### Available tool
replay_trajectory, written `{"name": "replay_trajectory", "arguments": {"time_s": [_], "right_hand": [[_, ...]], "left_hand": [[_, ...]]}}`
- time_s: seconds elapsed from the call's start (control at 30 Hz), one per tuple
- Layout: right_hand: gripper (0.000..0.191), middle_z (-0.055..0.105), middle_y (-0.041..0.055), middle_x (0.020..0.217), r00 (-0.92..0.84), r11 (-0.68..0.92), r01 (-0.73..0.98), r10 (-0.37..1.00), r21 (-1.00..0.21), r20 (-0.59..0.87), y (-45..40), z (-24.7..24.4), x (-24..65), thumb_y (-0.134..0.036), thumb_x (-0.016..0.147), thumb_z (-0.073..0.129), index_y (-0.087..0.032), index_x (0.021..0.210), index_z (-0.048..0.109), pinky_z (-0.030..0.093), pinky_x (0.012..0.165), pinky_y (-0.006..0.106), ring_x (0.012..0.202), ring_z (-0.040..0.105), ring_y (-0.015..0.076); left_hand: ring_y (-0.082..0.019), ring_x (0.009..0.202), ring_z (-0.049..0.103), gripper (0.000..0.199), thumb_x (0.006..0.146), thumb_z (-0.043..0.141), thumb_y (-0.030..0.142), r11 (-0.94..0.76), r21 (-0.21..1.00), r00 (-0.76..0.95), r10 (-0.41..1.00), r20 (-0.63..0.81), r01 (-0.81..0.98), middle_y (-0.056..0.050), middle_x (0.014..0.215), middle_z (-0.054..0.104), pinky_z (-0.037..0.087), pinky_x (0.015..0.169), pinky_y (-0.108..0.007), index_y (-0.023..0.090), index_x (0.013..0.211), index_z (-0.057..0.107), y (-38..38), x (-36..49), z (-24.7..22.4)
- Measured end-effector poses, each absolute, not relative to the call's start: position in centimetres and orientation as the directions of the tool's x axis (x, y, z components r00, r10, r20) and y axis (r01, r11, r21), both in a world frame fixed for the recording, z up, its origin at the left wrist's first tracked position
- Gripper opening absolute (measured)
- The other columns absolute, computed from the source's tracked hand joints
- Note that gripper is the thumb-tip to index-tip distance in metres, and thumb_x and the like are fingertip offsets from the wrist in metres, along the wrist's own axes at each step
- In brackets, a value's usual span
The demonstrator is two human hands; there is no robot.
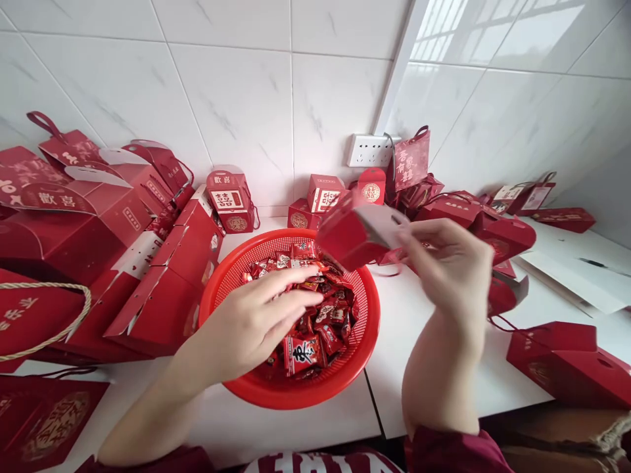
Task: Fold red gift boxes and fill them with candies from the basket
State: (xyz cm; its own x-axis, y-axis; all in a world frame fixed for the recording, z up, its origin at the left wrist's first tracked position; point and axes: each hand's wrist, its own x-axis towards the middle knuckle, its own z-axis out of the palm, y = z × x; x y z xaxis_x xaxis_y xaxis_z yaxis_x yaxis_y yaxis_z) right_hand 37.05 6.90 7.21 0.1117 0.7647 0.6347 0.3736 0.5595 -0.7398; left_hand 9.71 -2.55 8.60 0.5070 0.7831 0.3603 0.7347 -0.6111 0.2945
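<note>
White tiled wall (236, 105), white desk (404, 322). Clock centred on red basket (372, 332): carton (231, 196) at 11 o'clock reads 歡喜 and 囍; bag (411, 161) towards 2, 吾家有囍. Wrapper (302, 353) among sweets (330, 312), at 6, bears large black character. Red box (342, 236), pale flap, blurred, tilted above basket's 1 o'clock rim, flap pinched by right hand (453, 263). Left hand (259, 318) released, fingers parted over sweets, hiding some. Larger boxes (170, 282) crowd 9 o'clock.
</note>
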Motion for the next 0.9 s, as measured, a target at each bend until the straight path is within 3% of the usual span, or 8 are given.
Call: {"name": "replay_trajectory", "arguments": {"time_s": [0.07,0.13,0.2,0.27,0.43,0.63,0.77,0.9], "right_hand": [[0.008,0.074,0.0021,0.085,-0.05,0.564,0.368,0.806,-0.739,0.59,7.1,6.8,34.7,-0.029,0.087,0.069,-0.021,0.088,0.071,0.054,0.062,0.028,0.073,0.069,0.0162],[0.007,0.075,0.0012,0.085,-0.19,0.565,0.343,0.824,-0.751,0.533,7.1,6.3,32.8,-0.027,0.089,0.065,-0.021,0.089,0.068,0.053,0.064,0.026,0.077,0.07,0.0155],[0.007,0.075,0.0008,0.086,-0.304,0.552,0.298,0.828,-0.779,0.471,7.1,6.0,31.6,-0.027,0.092,0.063,-0.021,0.093,0.065,0.052,0.064,0.025,0.078,0.07,0.0146],[0.008,0.074,0.0006,0.089,-0.386,0.544,0.269,0.817,-0.795,0.428,7.1,5.8,30.8,-0.028,0.094,0.061,-0.021,0.099,0.062,0.052,0.065,0.025,0.076,0.069,0.0139],[0.013,0.073,0.0009,0.101,-0.456,0.619,0.368,0.77,-0.693,0.446,7.3,5.4,30.3,-0.022,0.098,0.052,-0.022,0.101,0.064,0.053,0.079,0.029,0.089,0.068,0.015],[0.02,0.065,0.003,0.135,-0.518,0.638,0.617,0.77,-0.46,0.373,7.2,4.5,29.8,-0.033,0.092,0.065,-0.026,0.111,0.071,0.055,0.086,0.039,0.112,0.067,0.0245],[0.014,0.074,0.0037,0.114,-0.553,0.668,0.635,0.744,-0.389,0.375,7.4,4.1,29.7,-0.026,0.095,0.062,-0.023,0.1,0.074,0.055,0.081,0.036,0.102,0.07,0.0221],[0.019,0.076,0.0045,0.094,-0.494,0.669,0.66,0.729,-0.341,0.474,7.6,4.0,29.6,-0.023,0.097,0.056,-0.02,0.09,0.073,0.05,0.07,0.033,0.086,0.07,0.0208]], "left_hand": [[-0.019,0.116,0.063,0.031,0.103,0.036,0.022,-0.489,0.352,0.374,0.86,0.347,0.798,-0.005,0.133,0.062,0.052,0.097,-0.034,0.027,0.117,0.063,-1.5,9.8,7.9],[-0.019,0.091,0.068,0.028,0.103,0.036,0.031,-0.362,0.398,0.262,0.922,0.284,0.843,-0.005,0.104,0.069,0.054,0.077,-0.034,0.026,0.096,0.063,-0.7,9.7,7.5],[-0.019,0.07,0.064,0.032,0.102,0.036,0.039,-0.266,0.404,0.194,0.958,0.21,0.875,-0.002,0.077,0.065,0.049,0.062,-0.035,0.027,0.08,0.055,-0.1,9.4,7.3],[-0.019,0.061,0.062,0.033,0.101,0.038,0.046,-0.198,0.383,0.154,0.978,0.142,0.902,0.0,0.068,0.062,0.044,0.057,-0.034,0.026,0.076,0.049,0.3,9.0,7.1],[-0.024,0.066,0.064,0.039,0.086,0.06,0.06,-0.16,0.226,0.176,0.983,-0.049,0.961,-0.001,0.075,0.068,0.037,0.057,-0.034,0.025,0.076,0.048,0.3,8.9,6.4],[-0.023,0.071,0.065,0.032,0.086,0.066,0.049,-0.244,0.206,0.288,0.932,-0.222,0.948,0.0,0.079,0.069,0.035,0.059,-0.032,0.021,0.078,0.051,0.2,9.7,6.3],[-0.022,0.07,0.064,0.023,0.09,0.064,0.035,-0.324,0.194,0.36,0.913,-0.191,0.926,0.001,0.079,0.067,0.037,0.059,-0.033,0.02,0.078,0.051,0.3,9.9,6.2],[-0.02,0.077,0.064,0.012,0.091,0.063,0.028,-0.427,0.178,0.433,0.902,0.008,0.887,0.0,0.087,0.065,0.045,0.061,-0.032,0.02,0.088,0.054,0.1,10.1,6.4]]}}
